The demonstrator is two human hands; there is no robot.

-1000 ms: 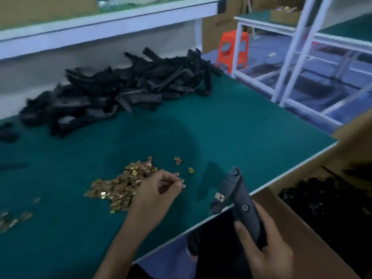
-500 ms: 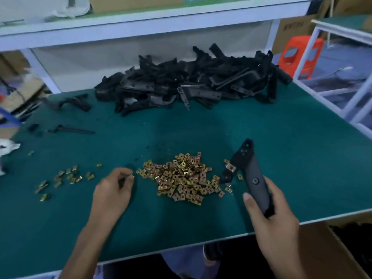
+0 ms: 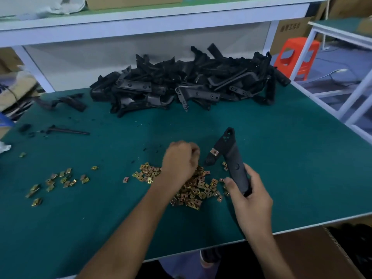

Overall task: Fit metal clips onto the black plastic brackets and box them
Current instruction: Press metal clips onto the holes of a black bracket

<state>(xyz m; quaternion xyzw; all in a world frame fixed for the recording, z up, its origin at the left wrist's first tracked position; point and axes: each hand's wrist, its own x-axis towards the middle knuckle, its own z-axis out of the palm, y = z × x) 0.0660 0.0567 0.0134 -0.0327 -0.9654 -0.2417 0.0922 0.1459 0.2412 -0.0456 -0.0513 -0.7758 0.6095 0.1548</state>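
One view only, the head camera, looking down on a green bench (image 3: pixel 291 158). The right hand (image 3: pixel 251 200) grips the lower end of a black bracket (image 3: pixel 233 158). Its thumb lies on the left of the shaft and its fingers (image 3: pixel 254 178) are curled round the right. The bracket rises tilted away from the person, holed tip uppermost.

One fitted clip (image 3: pixel 215 152) sits on the bracket's side lug, left of the shaft and well above the gripping fingers. The left hand (image 3: pixel 180 160) hovers knuckles-up over the far edge of the pile of loose clips (image 3: pixel 193 192). Its fingertips (image 3: pixel 194 151) are curled inward, just beside that lug. Motion blur hides whether they pinch a clip.

The pile lies on the bench between the two forearms, and its right fringe reaches the right thumb. A smaller scatter of clips (image 3: pixel 60 180) lies well to the left. A heap of black brackets (image 3: pixel 191 83) fills the back of the bench beneath a white shelf (image 3: pixel 141 23). A cardboard box (image 3: pixel 314 252) stands below the bench's near right edge. An orange stool (image 3: pixel 298 55) stands on the floor at far right.
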